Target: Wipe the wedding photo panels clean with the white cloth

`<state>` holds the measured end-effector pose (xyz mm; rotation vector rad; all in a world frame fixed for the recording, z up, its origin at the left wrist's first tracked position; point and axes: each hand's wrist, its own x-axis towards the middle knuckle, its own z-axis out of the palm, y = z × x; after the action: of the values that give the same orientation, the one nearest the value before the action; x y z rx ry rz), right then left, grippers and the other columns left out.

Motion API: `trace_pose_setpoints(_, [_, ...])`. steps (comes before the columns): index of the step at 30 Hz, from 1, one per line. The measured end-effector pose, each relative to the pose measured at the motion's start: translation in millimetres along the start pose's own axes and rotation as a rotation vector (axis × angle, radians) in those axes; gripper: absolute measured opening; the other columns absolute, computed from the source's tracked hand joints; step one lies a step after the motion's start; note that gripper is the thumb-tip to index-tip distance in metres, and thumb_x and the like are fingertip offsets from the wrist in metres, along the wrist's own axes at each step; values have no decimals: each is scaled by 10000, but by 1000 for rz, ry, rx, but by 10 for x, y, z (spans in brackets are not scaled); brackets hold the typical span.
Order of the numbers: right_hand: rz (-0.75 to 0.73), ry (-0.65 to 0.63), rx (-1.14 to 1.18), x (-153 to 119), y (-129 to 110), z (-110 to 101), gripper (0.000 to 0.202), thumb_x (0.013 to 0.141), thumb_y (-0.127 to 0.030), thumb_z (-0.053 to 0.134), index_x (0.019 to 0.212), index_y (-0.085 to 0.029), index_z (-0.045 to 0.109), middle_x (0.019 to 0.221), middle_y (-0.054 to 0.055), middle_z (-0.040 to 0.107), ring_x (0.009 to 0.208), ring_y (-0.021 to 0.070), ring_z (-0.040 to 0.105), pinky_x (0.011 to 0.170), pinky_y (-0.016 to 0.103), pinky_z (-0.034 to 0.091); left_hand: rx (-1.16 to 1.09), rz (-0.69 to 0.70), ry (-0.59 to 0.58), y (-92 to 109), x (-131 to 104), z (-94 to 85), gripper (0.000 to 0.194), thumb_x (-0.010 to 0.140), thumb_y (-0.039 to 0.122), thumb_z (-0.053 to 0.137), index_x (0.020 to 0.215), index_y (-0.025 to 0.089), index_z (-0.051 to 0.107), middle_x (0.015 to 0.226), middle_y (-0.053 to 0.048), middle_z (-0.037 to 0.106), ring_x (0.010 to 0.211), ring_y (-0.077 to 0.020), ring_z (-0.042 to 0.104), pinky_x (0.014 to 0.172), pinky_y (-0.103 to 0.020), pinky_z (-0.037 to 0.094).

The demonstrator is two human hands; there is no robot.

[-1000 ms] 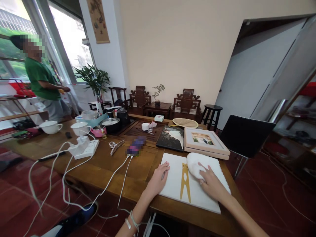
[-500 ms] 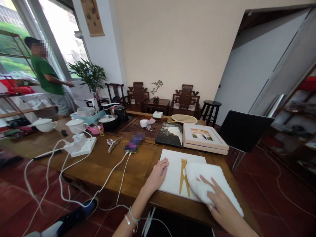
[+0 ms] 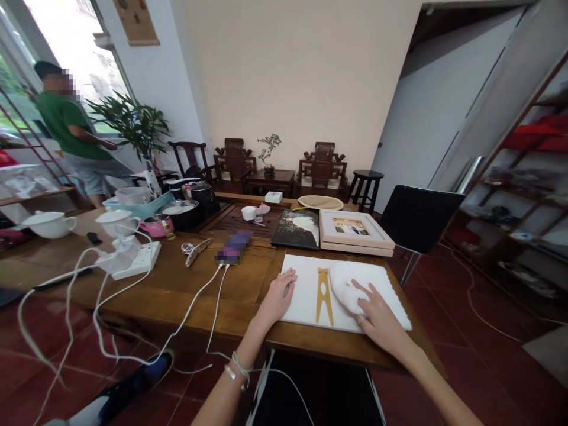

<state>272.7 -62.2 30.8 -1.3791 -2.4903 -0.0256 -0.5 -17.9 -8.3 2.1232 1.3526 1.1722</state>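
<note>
My left hand (image 3: pixel 278 294) rests on the left edge of a flat white pad (image 3: pixel 299 284), fingers stretched out. A small grey thing shows beside its fingers, too small to name. On the pad lies a flat yellow cat-shaped piece (image 3: pixel 324 296) with two long legs, its head pointing away from me. My right hand (image 3: pixel 375 313) is spread over a white, soft-looking sheet (image 3: pixel 344 284) with a wavy right edge, just right of the yellow piece. Its fingertips touch the sheet's raised, rounded part. The underside of my right hand is hidden.
Beyond the pad lie a dark picture (image 3: pixel 296 229) and a framed photo (image 3: pixel 355 228). To the left are a phone (image 3: pixel 235 245), a hair clip (image 3: pixel 198 252), a power strip (image 3: pixel 141 260) with loose white cables, and cups. A person in green (image 3: pixel 66 121) stands by the window.
The view has shifted, so the table sits slightly higher and farther left. The white sheet's right side lies flatter, with my right hand still on it. My left hand stays at the pad's left edge.
</note>
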Motion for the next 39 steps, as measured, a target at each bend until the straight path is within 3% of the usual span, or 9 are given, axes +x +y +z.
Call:
trace_pose_setpoints(4, [-45, -40, 34, -351, -236, -106, 171, 695, -73, 400, 646, -187, 517, 1374, 105, 381, 1323, 221, 204, 1088, 488, 155, 1, 11, -8, -2, -1, -9, 268, 835, 163, 418, 1008, 149, 621, 1199, -123, 581, 1196, -206, 472, 1044, -447, 307])
trace_pose_setpoints(7, [-68, -73, 46, -416, -247, -162, 173, 704, -77, 399, 645, -193, 512, 1373, 88, 386, 1320, 219, 215, 1090, 479, 160, -2, 9, -18, -6, -1, -12, 271, 836, 161, 414, 1009, 146, 622, 1198, -123, 581, 1198, -208, 470, 1040, -448, 312])
trace_pose_setpoints(10, [-54, -61, 40, -275, -111, -146, 162, 732, -101, 397, 701, -186, 531, 1368, 106, 391, 1306, 224, 250, 1077, 472, 198, -9, 14, -15, -15, 0, -9, 269, 835, 157, 418, 1012, 159, 619, 1199, -113, 583, 1196, -209, 472, 1037, -457, 312])
trace_pose_setpoints(16, [-3, -7, 53, 309, 240, 9, 210, 739, -110, 418, 846, -154, 594, 1256, 141, 512, 1269, 254, 323, 1056, 481, 210, -6, 13, -19, -27, 2, -2, 266, 835, 166, 422, 1015, 154, 618, 1207, -119, 576, 1201, -212, 466, 1045, -454, 302])
trace_pose_setpoints(20, [22, 38, 46, 464, 277, 64, 196, 732, -110, 436, 827, -145, 604, 1238, 151, 525, 1260, 260, 337, 1056, 487, 192, -16, 6, -17, -39, 0, 5, 273, 839, 177, 419, 1026, 157, 617, 1206, -118, 576, 1194, -210, 474, 1046, -443, 306])
trace_pose_setpoints(23, [15, 41, 49, 326, 156, 39, 172, 720, -107, 441, 777, -154, 596, 1260, 149, 505, 1272, 245, 319, 1065, 481, 181, -13, 5, -11, -57, -4, 13, 275, 840, 182, 417, 1028, 150, 615, 1204, -125, 575, 1192, -215, 476, 1044, -451, 308])
trace_pose_setpoints(28, [-28, -15, 66, -172, -196, -83, 148, 679, -81, 445, 700, -171, 561, 1332, 139, 430, 1294, 229, 277, 1081, 476, 167, 3, 15, -6, -67, -4, 20, 277, 839, 183, 421, 1033, 149, 614, 1203, -124, 577, 1188, -214, 481, 1044, -450, 309])
trace_pose_setpoints(32, [-74, -57, 73, -454, -366, -148, 179, 636, -46, 440, 682, -184, 544, 1314, 109, 460, 1303, 218, 258, 1084, 477, 171, 7, 2, -10, -49, -2, 12, 279, 837, 188, 423, 1031, 150, 620, 1206, -124, 575, 1182, -211, 487, 1044, -443, 313])
trace_pose_setpoints(39, [-43, -6, 92, -295, -152, -106, 140, 671, -79, 453, 662, -182, 548, 1273, 135, 498, 1253, 247, 354, 1065, 465, 227, -8, 1, -9, -35, 2, -3, 271, 835, 187, 429, 1020, 145, 622, 1198, -123, 580, 1181, -206, 488, 1045, -425, 318])
